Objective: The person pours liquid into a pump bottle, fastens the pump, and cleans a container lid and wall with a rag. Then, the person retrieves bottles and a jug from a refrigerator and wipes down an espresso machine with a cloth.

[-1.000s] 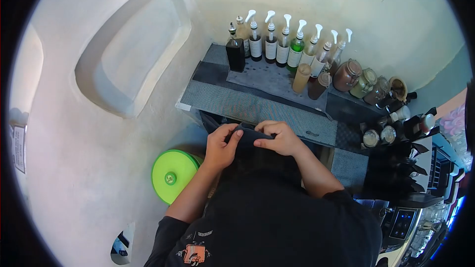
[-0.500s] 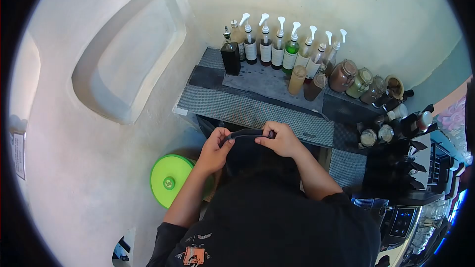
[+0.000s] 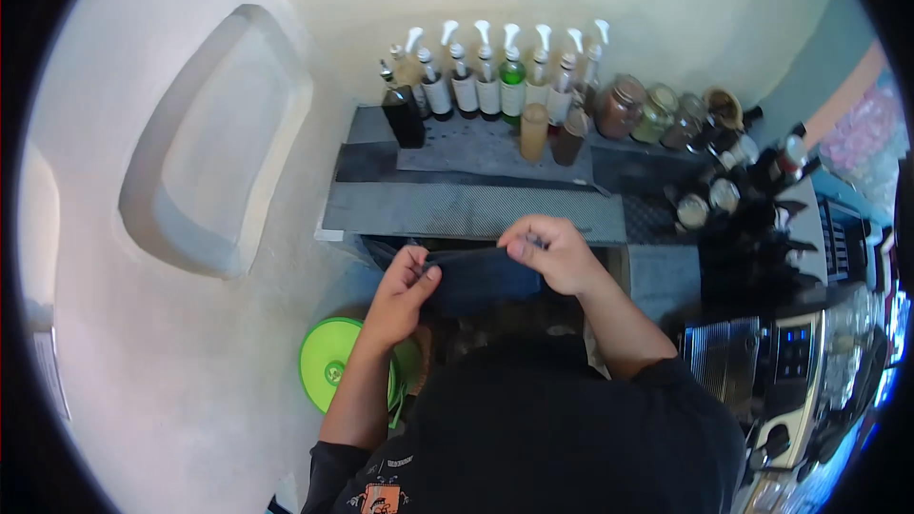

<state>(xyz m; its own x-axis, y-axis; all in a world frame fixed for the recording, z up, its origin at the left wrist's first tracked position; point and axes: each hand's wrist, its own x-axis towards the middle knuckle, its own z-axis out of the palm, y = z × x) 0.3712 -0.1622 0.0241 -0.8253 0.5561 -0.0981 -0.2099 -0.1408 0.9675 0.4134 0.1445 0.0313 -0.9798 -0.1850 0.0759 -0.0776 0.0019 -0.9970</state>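
Observation:
A thin dark sheet [image 3: 471, 276], blue-black and stretched taut, hangs between my two hands in front of my body. Whether it is cloth or plastic I cannot tell. My left hand [image 3: 400, 295] pinches its left top corner between thumb and fingers. At the other end, my right hand [image 3: 557, 252] grips the right top corner with fingers curled over the edge. Both hands are just off the near edge of the counter [image 3: 476, 212]. The sheet's lower part fades into shadow near my black shirt.
Pump bottles [image 3: 488, 90] line the counter's back, with a dark square bottle [image 3: 404, 114] at their left. Lidded jars [image 3: 624, 107] stand to the right. A round green lid [image 3: 330, 362] is low at left. A coffee machine [image 3: 762, 362] stands at right.
The sheet, earlier a narrow band between my hands, now hangs down as a wider panel. My hands have moved slightly apart. The view has shifted and turned.

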